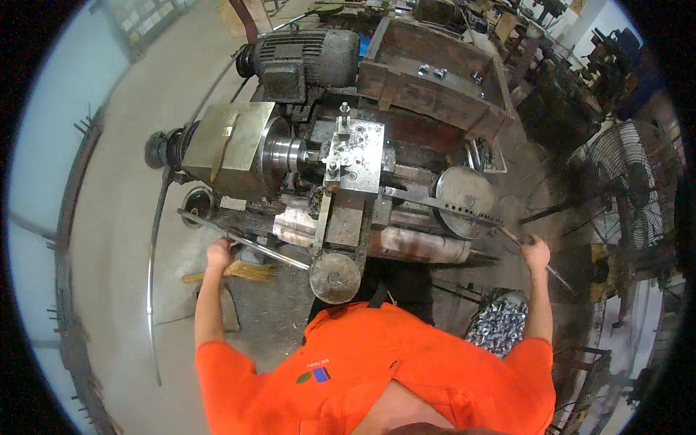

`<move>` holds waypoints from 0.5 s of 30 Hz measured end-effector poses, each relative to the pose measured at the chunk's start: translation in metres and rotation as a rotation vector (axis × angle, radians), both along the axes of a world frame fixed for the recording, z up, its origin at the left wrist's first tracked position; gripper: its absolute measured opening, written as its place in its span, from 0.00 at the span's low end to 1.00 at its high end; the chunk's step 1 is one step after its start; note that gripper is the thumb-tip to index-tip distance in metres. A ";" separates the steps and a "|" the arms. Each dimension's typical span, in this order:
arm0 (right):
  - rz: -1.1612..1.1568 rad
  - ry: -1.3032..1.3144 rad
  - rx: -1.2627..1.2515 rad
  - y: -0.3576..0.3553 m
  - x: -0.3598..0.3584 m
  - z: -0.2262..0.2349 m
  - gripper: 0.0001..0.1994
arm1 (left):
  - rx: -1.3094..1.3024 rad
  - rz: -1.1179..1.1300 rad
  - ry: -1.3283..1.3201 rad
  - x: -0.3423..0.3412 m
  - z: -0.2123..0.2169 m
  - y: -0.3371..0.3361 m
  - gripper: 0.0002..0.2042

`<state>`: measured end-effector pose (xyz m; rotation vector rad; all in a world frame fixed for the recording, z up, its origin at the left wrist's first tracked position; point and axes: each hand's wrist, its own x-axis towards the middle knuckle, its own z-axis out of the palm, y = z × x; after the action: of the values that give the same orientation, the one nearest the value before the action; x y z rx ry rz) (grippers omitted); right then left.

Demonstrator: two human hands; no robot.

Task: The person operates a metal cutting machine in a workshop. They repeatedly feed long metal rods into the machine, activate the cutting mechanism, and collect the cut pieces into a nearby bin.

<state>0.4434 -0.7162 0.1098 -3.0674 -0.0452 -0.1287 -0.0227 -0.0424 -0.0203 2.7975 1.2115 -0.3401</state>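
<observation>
My left hand (pixel 220 253) is closed on a long steel lever (pixel 270 250), which runs to a round metal disc (pixel 335 278) close in front of my body. Out to the right, my right hand (pixel 535 254) is closed round the end of another lever (pixel 464 210), a flat bar with a row of holes that crosses a larger disc (pixel 466 190). Both levers belong to a greasy lathe-like machine. Between my arms sits its metal tool block (pixel 361 156) with upright bolts, facing a shiny round spindle (pixel 285 154). The fingers of both hands are partly hidden.
A motor (pixel 312 58) stands behind the spindle housing (pixel 228 141). Beside it, a rusty tray (pixel 428 98) holds several small metal parts. Many shiny parts (pixel 499 324) fill a container near my right elbow. A fan (pixel 620 181) is at right, a straw broom (pixel 250 271) at lower left.
</observation>
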 end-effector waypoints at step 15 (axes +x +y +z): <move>-0.040 0.052 0.061 -0.026 -0.171 -0.073 0.18 | -0.541 0.853 -1.365 0.035 0.041 -0.002 0.18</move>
<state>0.2722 -0.7425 0.0373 -3.0099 0.0220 -0.0520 0.0125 -0.0444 0.0210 1.2244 1.3304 0.9493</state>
